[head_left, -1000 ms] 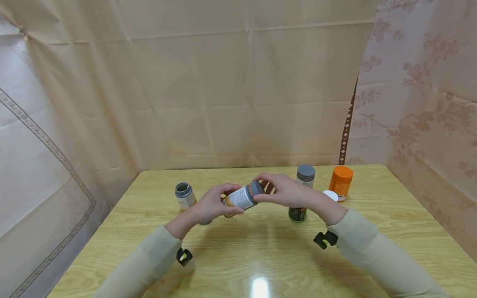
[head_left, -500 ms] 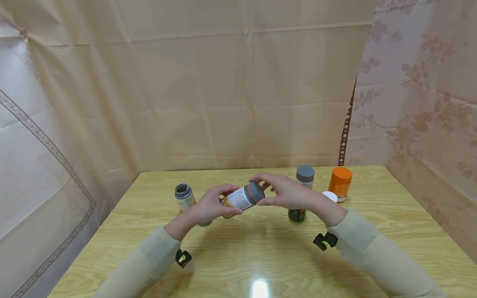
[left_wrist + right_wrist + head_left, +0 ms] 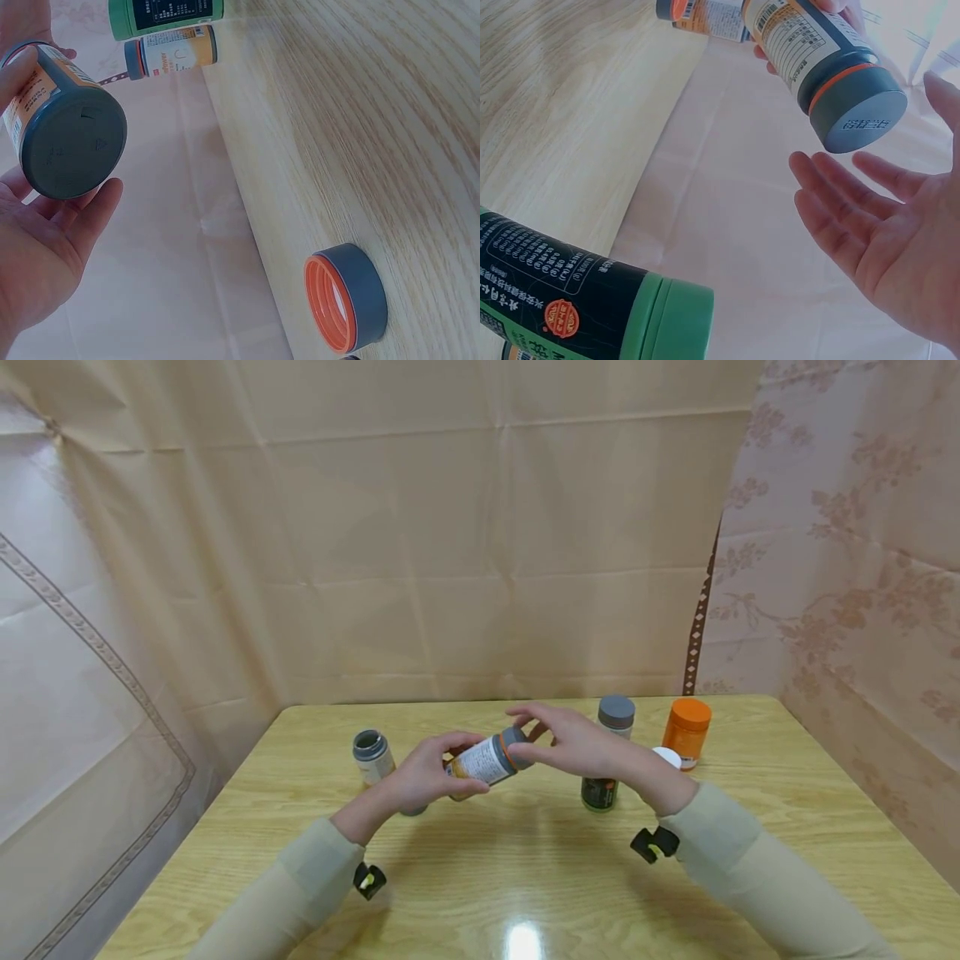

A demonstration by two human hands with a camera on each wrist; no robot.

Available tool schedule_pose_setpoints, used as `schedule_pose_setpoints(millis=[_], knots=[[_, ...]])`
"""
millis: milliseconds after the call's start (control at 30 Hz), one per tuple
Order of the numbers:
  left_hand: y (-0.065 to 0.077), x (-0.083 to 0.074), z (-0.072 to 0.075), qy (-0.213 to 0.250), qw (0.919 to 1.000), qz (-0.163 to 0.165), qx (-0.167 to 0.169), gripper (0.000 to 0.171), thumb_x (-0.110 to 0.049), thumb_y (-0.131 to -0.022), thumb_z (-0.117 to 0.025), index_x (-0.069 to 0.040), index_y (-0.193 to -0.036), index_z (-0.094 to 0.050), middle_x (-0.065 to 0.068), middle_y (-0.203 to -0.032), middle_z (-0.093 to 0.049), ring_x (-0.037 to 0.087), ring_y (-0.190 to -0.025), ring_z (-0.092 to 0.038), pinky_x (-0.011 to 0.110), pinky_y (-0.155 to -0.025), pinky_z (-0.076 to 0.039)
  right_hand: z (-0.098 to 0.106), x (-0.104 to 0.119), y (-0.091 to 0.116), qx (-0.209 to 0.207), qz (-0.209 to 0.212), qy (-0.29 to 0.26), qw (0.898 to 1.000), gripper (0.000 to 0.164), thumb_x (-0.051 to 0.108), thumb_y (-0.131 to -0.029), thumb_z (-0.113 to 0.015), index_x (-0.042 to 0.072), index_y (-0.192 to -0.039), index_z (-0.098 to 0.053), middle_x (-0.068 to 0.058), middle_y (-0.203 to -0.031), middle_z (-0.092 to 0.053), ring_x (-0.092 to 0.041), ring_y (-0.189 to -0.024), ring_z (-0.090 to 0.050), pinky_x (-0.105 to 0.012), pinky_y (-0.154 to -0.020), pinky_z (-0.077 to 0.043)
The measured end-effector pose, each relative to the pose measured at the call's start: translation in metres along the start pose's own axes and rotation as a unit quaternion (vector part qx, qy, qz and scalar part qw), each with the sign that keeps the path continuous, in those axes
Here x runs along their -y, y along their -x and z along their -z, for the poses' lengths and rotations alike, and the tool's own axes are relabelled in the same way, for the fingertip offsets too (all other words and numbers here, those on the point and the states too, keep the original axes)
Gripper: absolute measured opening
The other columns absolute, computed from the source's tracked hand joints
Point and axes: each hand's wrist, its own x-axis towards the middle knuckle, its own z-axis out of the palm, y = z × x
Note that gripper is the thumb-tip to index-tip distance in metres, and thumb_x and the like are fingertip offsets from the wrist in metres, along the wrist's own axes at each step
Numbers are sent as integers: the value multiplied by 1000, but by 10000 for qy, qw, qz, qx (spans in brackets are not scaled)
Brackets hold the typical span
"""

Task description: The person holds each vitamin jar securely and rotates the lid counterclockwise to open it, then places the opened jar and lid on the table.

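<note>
While the left hand (image 3: 431, 768) holds the bottle (image 3: 480, 764) by its body, fingers curled round it, the bottle lies tilted just below the centre of the head view, off the counter (image 3: 480, 893), its grey cap (image 3: 516, 747) toward the upper right. Right hand (image 3: 573, 743): fingers spread wide, just beside the cap; the right wrist view shows a gap between them. Left of the left hand stands an open-mouthed bottle (image 3: 372, 760), partly hidden by it. A loose cap (image 3: 363, 294) with an orange inside rests on the counter, lower right of the left wrist view. Behind the right forearm, right of centre in the head view: a grey-capped bottle (image 3: 617, 710), a black-labelled container (image 3: 600, 793) with green base, and a white lid (image 3: 667, 756) near an orange jar (image 3: 687, 731). Beige cloth (image 3: 390, 527) fills the upper frame.
</note>
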Motion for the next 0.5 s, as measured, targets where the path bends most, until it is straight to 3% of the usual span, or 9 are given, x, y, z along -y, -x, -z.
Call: schedule_pose_setpoints(millis=[267, 500], knots=[[-1, 0, 0, -14, 10000, -51, -11, 61, -25, -78, -84, -12, -131, -58, 3, -115, -61, 21, -94, -58, 34, -70, -54, -3, -2, -2, 185, -189, 160, 9995, 55, 49, -96, -56, 12, -137, -49, -3, -109, -63, -20, -95, -60, -35, -74, -51], [-1, 2, 0, 61, 10000, -10, -2, 60, -24, -78, -84, -13, -131, -58, 3, -115, -61, 22, -94, -58, 35, -68, -55, -5, -3, -3, 257, -196, 91, 9994, 52, 47, -94, -60, 11, -131, -53, -1, -99, -62, -18, -86, -59, -32, -68, -50]])
